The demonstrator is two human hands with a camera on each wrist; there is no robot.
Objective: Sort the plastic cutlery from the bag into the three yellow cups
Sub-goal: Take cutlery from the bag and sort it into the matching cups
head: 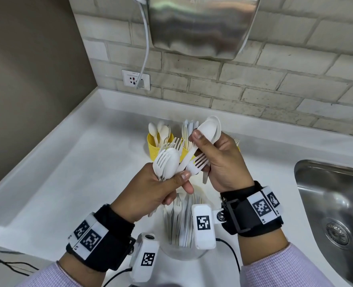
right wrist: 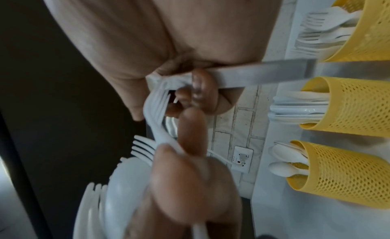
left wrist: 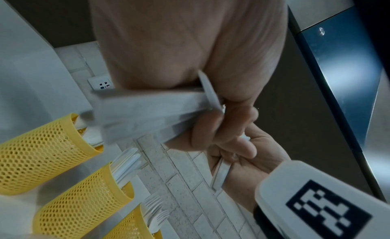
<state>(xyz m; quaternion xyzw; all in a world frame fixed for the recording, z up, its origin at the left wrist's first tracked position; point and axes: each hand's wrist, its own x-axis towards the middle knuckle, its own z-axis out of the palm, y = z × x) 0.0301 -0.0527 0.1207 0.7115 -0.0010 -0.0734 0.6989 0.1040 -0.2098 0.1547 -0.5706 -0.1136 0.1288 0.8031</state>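
Over a white counter (head: pixel 67 162), the left hand (head: pixel 150 191) curls around a bundle of white plastic forks and spoons (head: pixel 167 162), thumb pressed across their necks, heads fanning upward above the fist. Just beside it, the right hand (head: pixel 219 162) grips spoons (head: pixel 209 129) that stick up past the thumb, with a fork (head: pixel 198 165) tucked under its fingers. Behind both hands stand three yellow cups (right wrist: pixel 348 105), one each holding spoons, knives and forks. Below the wrists lies the bag (head: pixel 181 224) with more cutlery.
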